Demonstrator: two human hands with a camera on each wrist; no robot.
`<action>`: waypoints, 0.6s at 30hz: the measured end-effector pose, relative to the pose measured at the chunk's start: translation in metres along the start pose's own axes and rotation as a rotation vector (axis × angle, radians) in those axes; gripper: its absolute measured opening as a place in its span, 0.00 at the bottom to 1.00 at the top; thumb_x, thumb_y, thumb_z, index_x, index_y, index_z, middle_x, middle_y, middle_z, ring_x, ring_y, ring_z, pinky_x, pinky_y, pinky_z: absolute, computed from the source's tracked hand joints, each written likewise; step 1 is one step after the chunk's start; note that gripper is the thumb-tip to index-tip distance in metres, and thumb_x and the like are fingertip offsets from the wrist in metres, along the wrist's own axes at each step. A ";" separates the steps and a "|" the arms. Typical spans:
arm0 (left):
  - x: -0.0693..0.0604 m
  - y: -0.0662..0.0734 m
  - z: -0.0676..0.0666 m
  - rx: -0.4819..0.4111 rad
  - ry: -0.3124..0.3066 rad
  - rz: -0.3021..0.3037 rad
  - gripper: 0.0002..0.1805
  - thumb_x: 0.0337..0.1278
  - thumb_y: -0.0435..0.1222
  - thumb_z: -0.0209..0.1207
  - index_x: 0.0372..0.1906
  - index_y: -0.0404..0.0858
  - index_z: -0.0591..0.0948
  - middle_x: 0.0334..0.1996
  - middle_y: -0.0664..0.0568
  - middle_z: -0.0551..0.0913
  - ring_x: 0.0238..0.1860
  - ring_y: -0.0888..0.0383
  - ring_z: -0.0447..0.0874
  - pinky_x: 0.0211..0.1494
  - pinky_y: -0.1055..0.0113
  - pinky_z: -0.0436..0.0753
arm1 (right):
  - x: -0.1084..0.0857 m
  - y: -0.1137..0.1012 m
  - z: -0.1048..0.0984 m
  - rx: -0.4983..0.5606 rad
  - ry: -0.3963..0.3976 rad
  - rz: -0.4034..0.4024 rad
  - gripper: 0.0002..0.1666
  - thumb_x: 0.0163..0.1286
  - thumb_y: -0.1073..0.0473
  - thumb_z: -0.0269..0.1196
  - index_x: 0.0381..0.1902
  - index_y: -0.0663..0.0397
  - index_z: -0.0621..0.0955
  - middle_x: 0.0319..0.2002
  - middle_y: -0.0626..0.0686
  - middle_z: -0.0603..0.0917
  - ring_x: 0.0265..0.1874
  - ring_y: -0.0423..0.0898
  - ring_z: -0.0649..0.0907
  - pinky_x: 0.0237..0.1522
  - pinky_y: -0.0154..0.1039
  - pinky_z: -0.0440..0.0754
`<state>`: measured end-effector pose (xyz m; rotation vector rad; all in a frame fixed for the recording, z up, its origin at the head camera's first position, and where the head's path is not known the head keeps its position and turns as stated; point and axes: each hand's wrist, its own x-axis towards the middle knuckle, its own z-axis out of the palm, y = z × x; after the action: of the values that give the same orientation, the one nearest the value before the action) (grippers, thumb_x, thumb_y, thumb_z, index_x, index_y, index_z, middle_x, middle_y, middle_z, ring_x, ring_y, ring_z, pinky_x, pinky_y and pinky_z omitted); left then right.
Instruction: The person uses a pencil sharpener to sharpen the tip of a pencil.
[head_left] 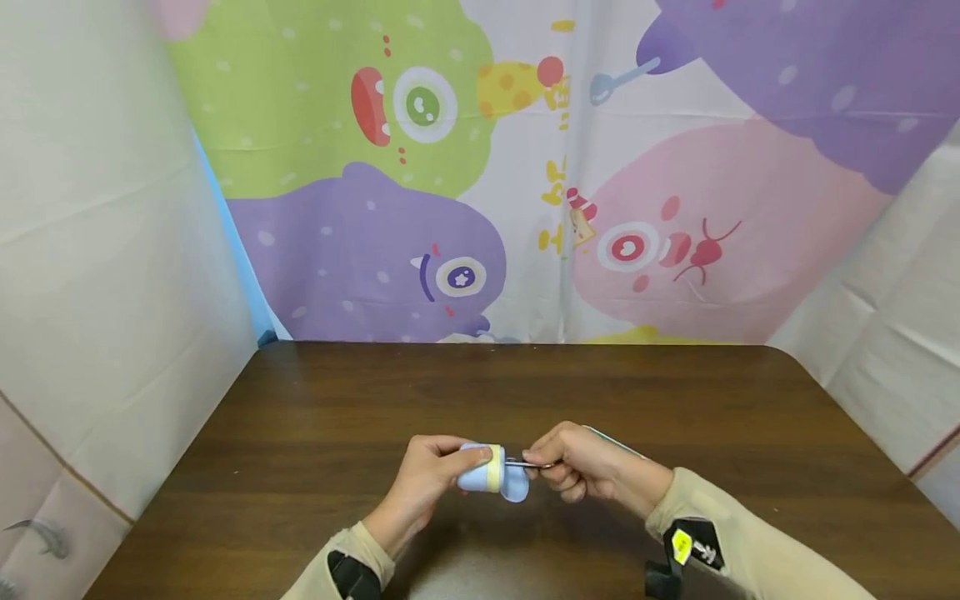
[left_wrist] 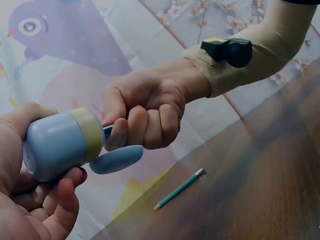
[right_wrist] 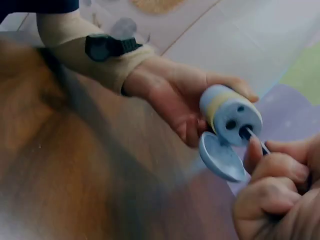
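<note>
My left hand (head_left: 423, 479) grips a light blue cylinder with a yellow band (left_wrist: 60, 145), held on its side with its end toward the right hand. Its round blue lid (right_wrist: 221, 157) hangs open below that end, which has several holes. Between thumb and fingers, my right hand (head_left: 588, 467) pinches a thin dark metallic piece (right_wrist: 263, 146) whose tip is in one of the holes. How deep the tip sits is hidden.
A green pencil (left_wrist: 180, 189) lies on the brown wooden table (head_left: 315, 400), beyond the hands; in the head view the right hand mostly covers it. A curtain with cartoon figures (head_left: 525, 292) hangs behind the table, and pale cloth (head_left: 127, 250) stands at the sides.
</note>
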<state>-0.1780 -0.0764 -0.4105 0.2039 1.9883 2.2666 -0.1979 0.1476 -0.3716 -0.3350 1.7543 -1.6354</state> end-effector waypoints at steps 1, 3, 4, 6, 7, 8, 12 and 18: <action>0.000 0.001 -0.001 0.005 -0.005 0.005 0.16 0.51 0.29 0.67 0.38 0.15 0.82 0.24 0.51 0.83 0.22 0.62 0.76 0.21 0.73 0.76 | 0.000 -0.001 -0.002 0.001 -0.030 0.022 0.16 0.73 0.60 0.54 0.24 0.60 0.76 0.12 0.41 0.57 0.10 0.35 0.54 0.13 0.30 0.49; -0.001 0.001 -0.001 0.005 -0.016 0.008 0.17 0.52 0.29 0.66 0.39 0.15 0.82 0.24 0.51 0.83 0.22 0.61 0.76 0.22 0.73 0.76 | -0.002 -0.002 -0.003 -0.052 -0.050 0.001 0.16 0.73 0.59 0.54 0.26 0.62 0.77 0.12 0.42 0.59 0.11 0.36 0.56 0.13 0.31 0.52; -0.002 0.002 -0.002 -0.002 -0.022 0.007 0.17 0.52 0.29 0.66 0.39 0.15 0.82 0.25 0.51 0.83 0.23 0.61 0.76 0.22 0.73 0.77 | -0.003 -0.003 -0.004 -0.119 -0.038 -0.044 0.17 0.74 0.57 0.55 0.27 0.63 0.78 0.12 0.43 0.62 0.11 0.36 0.58 0.13 0.31 0.54; -0.002 0.002 -0.002 -0.015 -0.031 -0.002 0.17 0.53 0.29 0.66 0.40 0.15 0.81 0.25 0.51 0.83 0.23 0.61 0.76 0.22 0.72 0.77 | -0.007 -0.003 -0.004 -0.321 0.004 -0.198 0.15 0.74 0.55 0.57 0.32 0.61 0.81 0.14 0.45 0.69 0.12 0.36 0.64 0.13 0.31 0.61; -0.002 0.002 -0.002 -0.021 -0.032 -0.007 0.17 0.53 0.29 0.66 0.40 0.15 0.81 0.25 0.51 0.83 0.23 0.61 0.76 0.22 0.72 0.77 | -0.009 -0.003 -0.004 -0.460 0.033 -0.313 0.14 0.74 0.54 0.59 0.34 0.60 0.82 0.16 0.45 0.73 0.13 0.36 0.67 0.14 0.31 0.65; -0.002 0.002 -0.001 -0.029 -0.034 -0.013 0.17 0.53 0.29 0.65 0.40 0.15 0.81 0.24 0.51 0.83 0.23 0.61 0.76 0.22 0.72 0.78 | -0.011 -0.002 -0.004 -0.625 0.066 -0.453 0.14 0.74 0.53 0.60 0.36 0.59 0.83 0.19 0.45 0.76 0.16 0.35 0.70 0.15 0.30 0.68; -0.002 0.004 0.000 -0.075 -0.035 -0.036 0.12 0.54 0.28 0.64 0.36 0.17 0.83 0.24 0.51 0.82 0.22 0.62 0.76 0.22 0.72 0.77 | -0.015 -0.001 -0.006 -1.284 0.248 -1.075 0.12 0.75 0.52 0.60 0.37 0.56 0.81 0.26 0.44 0.79 0.22 0.35 0.73 0.22 0.27 0.74; -0.002 0.007 -0.002 -0.122 -0.020 -0.054 0.04 0.54 0.28 0.63 0.29 0.31 0.87 0.24 0.50 0.82 0.22 0.61 0.76 0.22 0.71 0.77 | -0.002 0.002 -0.008 -1.631 0.420 -1.604 0.13 0.77 0.62 0.54 0.34 0.64 0.81 0.27 0.51 0.79 0.22 0.44 0.74 0.21 0.32 0.75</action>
<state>-0.1762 -0.0799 -0.4037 0.1588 1.8160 2.3326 -0.2008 0.1552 -0.3736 -2.7683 2.9970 -0.2691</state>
